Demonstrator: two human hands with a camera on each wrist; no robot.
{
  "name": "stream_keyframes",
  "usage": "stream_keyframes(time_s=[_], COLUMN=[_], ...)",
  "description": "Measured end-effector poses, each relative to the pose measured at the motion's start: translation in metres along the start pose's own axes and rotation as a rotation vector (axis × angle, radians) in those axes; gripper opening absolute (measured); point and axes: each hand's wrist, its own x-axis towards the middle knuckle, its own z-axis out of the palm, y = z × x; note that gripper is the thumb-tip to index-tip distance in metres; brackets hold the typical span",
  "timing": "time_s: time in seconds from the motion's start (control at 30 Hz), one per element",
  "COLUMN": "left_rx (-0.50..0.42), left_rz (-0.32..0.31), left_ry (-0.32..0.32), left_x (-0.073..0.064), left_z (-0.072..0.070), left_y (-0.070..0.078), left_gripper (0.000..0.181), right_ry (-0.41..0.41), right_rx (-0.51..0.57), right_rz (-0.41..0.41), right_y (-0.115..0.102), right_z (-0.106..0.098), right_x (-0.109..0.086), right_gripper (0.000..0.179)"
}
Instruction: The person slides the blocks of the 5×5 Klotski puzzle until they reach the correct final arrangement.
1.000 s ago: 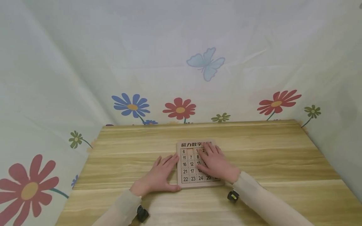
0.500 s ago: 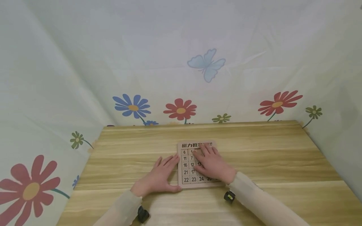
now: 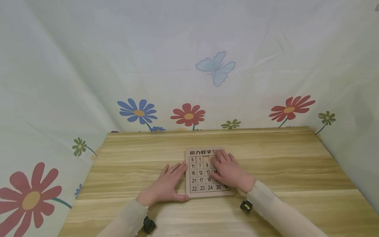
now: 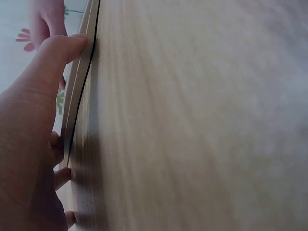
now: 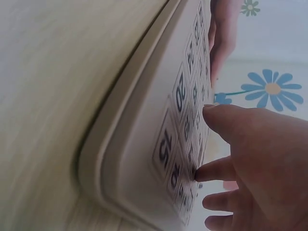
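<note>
A wooden sliding number puzzle (image 3: 211,195) lies flat on the table, with Chinese print along its top border. In its top row, tiles 6 and 1 (image 3: 199,159) sit at the left, followed by a bare slot (image 3: 206,159). My left hand (image 3: 166,187) rests along the puzzle's left side, fingers extended on the edge and thumb at the near corner. My right hand (image 3: 232,171) lies over the right part, index fingertip on a top-row tile just right of the slot. The right wrist view shows the fingers (image 5: 219,169) reaching over tiles near 15 (image 5: 164,150). Several right-hand tiles are hidden.
The wood-grain table (image 3: 139,148) extends around the puzzle. A pale cloth (image 3: 165,49) printed with flowers and a butterfly hangs behind and at both sides. Each wrist carries a small black device, one by the left cuff (image 3: 149,225).
The 1 tile has slid one place left, and the bare slot now stands to its right. My right hand moved left with it, then back right. The left hand stayed put.
</note>
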Motion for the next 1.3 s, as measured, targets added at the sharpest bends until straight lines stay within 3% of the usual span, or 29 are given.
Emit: stream_keyframes(time_s=[0.33,0.73,0.9,1.13,1.3], left_rx=[-0.004,-0.009,0.002,0.017,0.014], left_rz=[0.003,0.007,0.006,0.005,-0.003], left_ry=[-0.005,0.001,-0.005,-0.016,-0.014], left_x=[0.0,0.0,0.0,0.0,0.001], left_z=[0.001,-0.002,-0.001,-0.001,-0.001], left_y=[0.002,0.001,0.001,0.002,0.001], left_gripper=[0.121,0.122,0.121,0.122,0.121], right_ry=[0.015,-0.016,-0.035,-0.002,0.018], right_rx=[0.055,0.007,0.019,0.051,0.055], right_rz=[-0.038,0.07,0.049,0.007,-0.006], right_y=[-0.009,0.016,0.013,0.006,0.006], right_z=[0.009,-0.002,0.001,0.006,0.005], right_x=[0.008,-0.013,-0.01,-0.005,-0.019], right_gripper=[0.067,0.07,0.074,0.074,0.07])
